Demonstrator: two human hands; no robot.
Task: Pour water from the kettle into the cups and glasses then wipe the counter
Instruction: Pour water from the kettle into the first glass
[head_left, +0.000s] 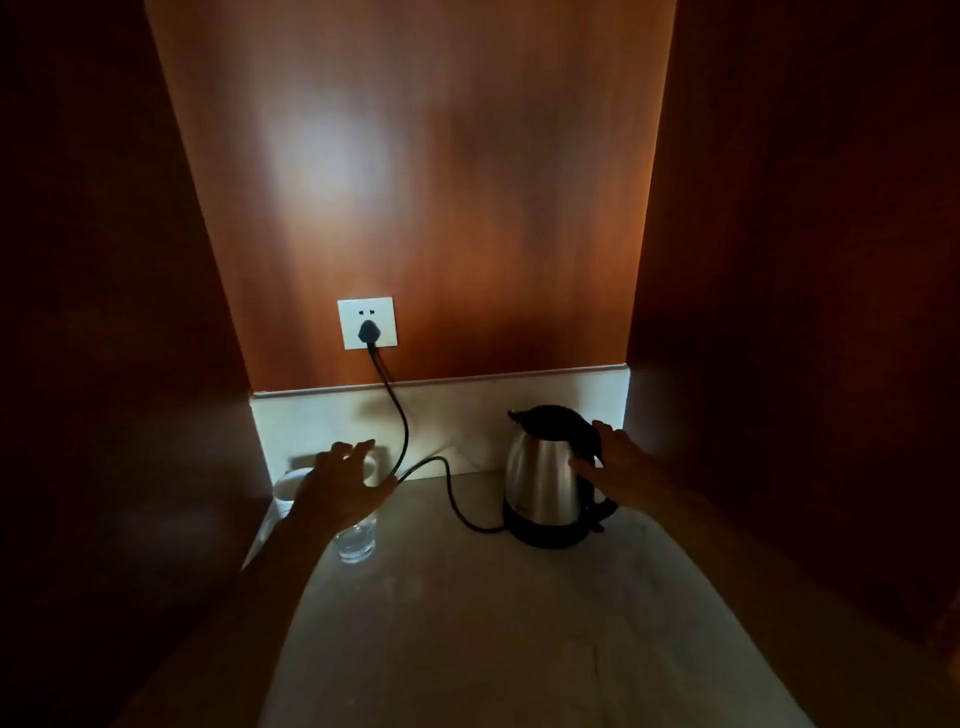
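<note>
While both hands reach into the dim alcove, nothing is lifted yet.

Right hand: right hand (618, 467) spread, thumb on the side of the kettle (550, 467), fingers reaching over the dark handle at its back; not yet closed round anything.
Left hand: left hand (337, 483) spread with fingers relaxed, hovering above the glass (357, 540) and in front of the cup (291, 491); holding nothing that I can see.
Kettle: upright on its base at the counter's right rear, spout toward the left, cord (410, 457) running to the socket (368, 323).
Kettle handling: steel, smooth, likely heavy if full and maybe hot, so take it by the handle, not the body; lift straight up off the base.
Glass and cup: at the left rear corner, close together; the glass is clear, light, breakable and easy to tip.
Counter: pale stone counter (519, 623), probably slick when wet.
</note>
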